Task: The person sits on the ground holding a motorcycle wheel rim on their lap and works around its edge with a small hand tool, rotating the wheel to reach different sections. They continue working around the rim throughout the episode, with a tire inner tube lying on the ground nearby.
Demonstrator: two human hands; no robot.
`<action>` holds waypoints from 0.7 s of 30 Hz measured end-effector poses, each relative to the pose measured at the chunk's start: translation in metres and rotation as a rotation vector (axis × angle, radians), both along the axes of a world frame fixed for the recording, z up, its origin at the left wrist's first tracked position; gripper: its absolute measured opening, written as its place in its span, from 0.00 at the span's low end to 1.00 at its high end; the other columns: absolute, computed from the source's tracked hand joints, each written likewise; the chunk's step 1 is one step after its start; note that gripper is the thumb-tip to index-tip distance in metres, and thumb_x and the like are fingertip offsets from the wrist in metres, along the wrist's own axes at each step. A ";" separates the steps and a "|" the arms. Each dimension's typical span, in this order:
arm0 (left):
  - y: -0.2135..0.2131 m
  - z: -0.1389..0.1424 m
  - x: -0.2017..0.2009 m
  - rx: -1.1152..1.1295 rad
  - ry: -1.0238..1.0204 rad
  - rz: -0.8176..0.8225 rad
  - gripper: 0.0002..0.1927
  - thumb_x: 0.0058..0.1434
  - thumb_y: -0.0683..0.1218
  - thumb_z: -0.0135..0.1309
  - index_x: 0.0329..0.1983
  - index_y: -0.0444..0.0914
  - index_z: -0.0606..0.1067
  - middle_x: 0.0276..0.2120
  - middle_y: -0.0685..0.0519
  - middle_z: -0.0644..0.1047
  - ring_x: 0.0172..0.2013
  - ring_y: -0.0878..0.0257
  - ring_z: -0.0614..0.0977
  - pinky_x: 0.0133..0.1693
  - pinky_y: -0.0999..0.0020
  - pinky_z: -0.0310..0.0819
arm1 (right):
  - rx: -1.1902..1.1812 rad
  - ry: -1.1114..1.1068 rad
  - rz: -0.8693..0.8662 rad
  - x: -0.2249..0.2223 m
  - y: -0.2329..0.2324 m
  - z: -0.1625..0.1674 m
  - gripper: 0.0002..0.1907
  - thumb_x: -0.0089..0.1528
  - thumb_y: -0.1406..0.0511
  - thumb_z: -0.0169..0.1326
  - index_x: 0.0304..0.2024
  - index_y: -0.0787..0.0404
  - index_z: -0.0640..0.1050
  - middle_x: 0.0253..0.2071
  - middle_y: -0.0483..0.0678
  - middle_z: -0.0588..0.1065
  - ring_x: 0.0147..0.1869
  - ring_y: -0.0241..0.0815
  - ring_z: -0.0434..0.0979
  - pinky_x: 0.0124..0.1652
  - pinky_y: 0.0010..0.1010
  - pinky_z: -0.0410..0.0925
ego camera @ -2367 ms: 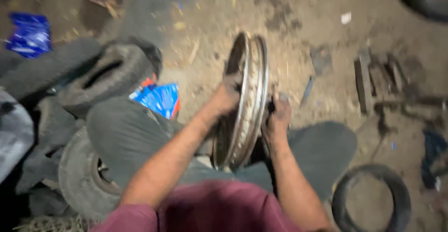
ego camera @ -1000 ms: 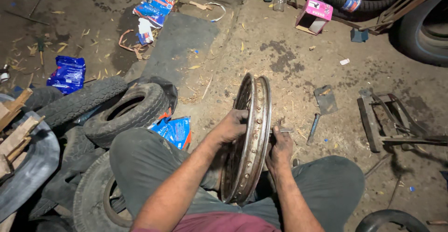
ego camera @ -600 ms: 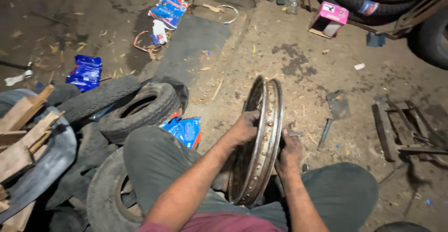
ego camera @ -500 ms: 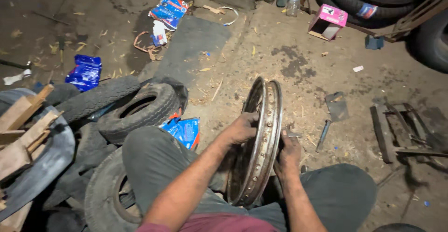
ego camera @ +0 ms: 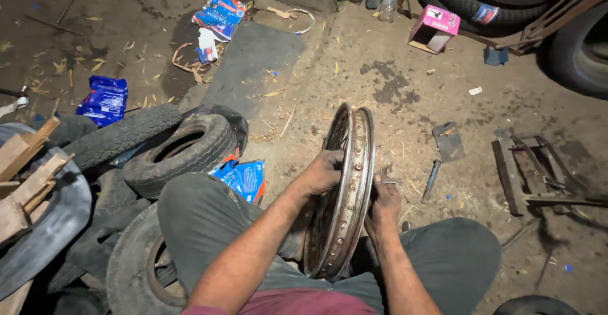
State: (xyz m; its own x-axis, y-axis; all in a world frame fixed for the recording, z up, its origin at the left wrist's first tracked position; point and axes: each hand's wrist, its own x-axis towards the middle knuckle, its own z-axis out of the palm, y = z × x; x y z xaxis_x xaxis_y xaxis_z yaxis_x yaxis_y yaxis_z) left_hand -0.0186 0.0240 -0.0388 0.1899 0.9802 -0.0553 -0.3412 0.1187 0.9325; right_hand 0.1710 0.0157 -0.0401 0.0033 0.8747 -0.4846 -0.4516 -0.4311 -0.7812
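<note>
Rim (ego camera: 345,194): dull silver-grey, rust-spotted. Tyre (ego camera: 180,153): black, ribbed tread. Packets (ego camera: 103,99): blue. Box (ego camera: 434,27): pink. Trousers (ego camera: 209,220): dark grey. Shirt (ego camera: 304,303): maroon. Floor (ego camera: 392,80): brown.

A crumpled blue packet (ego camera: 104,100) lies on the dirt at the left of the frame. A blue and white wrapper (ego camera: 220,14) sits at upper centre-left. Another blue packet with a red edge (ego camera: 241,178) shows at centre, beside a knee. A pink open box (ego camera: 434,28) stands upper right.
</note>
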 end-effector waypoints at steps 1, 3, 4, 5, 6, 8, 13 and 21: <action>0.000 -0.001 0.001 0.022 -0.007 0.029 0.15 0.59 0.41 0.64 0.49 0.33 0.81 0.40 0.56 0.83 0.39 0.70 0.81 0.44 0.70 0.79 | -0.031 -0.023 0.004 0.000 0.000 0.000 0.07 0.67 0.64 0.50 0.41 0.62 0.76 0.36 0.49 0.77 0.38 0.42 0.78 0.39 0.37 0.73; 0.002 -0.003 0.002 0.008 0.012 0.021 0.15 0.59 0.41 0.65 0.48 0.34 0.80 0.39 0.56 0.83 0.39 0.70 0.81 0.43 0.70 0.79 | -0.025 -0.042 0.004 0.001 0.000 -0.002 0.08 0.68 0.65 0.50 0.41 0.64 0.76 0.36 0.50 0.77 0.37 0.43 0.77 0.39 0.37 0.73; 0.003 -0.004 0.003 0.000 0.022 0.018 0.15 0.58 0.41 0.65 0.48 0.34 0.80 0.39 0.56 0.83 0.38 0.70 0.81 0.43 0.70 0.79 | 0.009 -0.035 0.001 0.001 0.000 -0.004 0.08 0.68 0.65 0.51 0.41 0.65 0.75 0.37 0.50 0.77 0.38 0.43 0.77 0.40 0.37 0.73; 0.003 -0.004 0.002 0.009 0.010 -0.015 0.14 0.59 0.41 0.65 0.48 0.33 0.81 0.39 0.56 0.83 0.39 0.70 0.81 0.43 0.70 0.79 | 0.041 -0.028 -0.001 0.001 0.000 -0.005 0.08 0.69 0.65 0.51 0.42 0.66 0.75 0.37 0.51 0.77 0.38 0.43 0.77 0.40 0.36 0.72; 0.004 -0.004 0.000 0.017 -0.001 -0.048 0.13 0.60 0.42 0.64 0.48 0.33 0.82 0.39 0.55 0.83 0.39 0.69 0.82 0.44 0.70 0.79 | 0.062 0.002 0.001 0.002 0.001 -0.007 0.08 0.70 0.65 0.51 0.42 0.66 0.75 0.37 0.51 0.76 0.39 0.43 0.77 0.41 0.36 0.72; 0.004 -0.004 -0.002 0.041 0.025 -0.039 0.13 0.60 0.42 0.65 0.48 0.33 0.82 0.39 0.55 0.84 0.39 0.69 0.82 0.44 0.70 0.80 | 0.105 0.064 0.008 0.002 0.001 -0.008 0.08 0.71 0.65 0.52 0.44 0.66 0.75 0.39 0.50 0.76 0.39 0.42 0.76 0.41 0.36 0.73; 0.002 -0.001 -0.001 -0.014 0.015 0.032 0.14 0.58 0.42 0.66 0.47 0.35 0.80 0.38 0.56 0.83 0.38 0.70 0.81 0.43 0.69 0.80 | 0.001 0.011 0.014 -0.001 -0.002 0.000 0.09 0.68 0.64 0.50 0.45 0.65 0.76 0.38 0.50 0.77 0.38 0.42 0.79 0.39 0.36 0.74; 0.002 0.002 0.001 -0.002 0.022 0.047 0.15 0.58 0.41 0.66 0.48 0.34 0.81 0.39 0.56 0.83 0.39 0.70 0.81 0.44 0.69 0.79 | 0.026 -0.006 0.030 -0.001 -0.001 0.002 0.10 0.68 0.64 0.51 0.44 0.66 0.76 0.37 0.50 0.78 0.37 0.42 0.79 0.39 0.35 0.74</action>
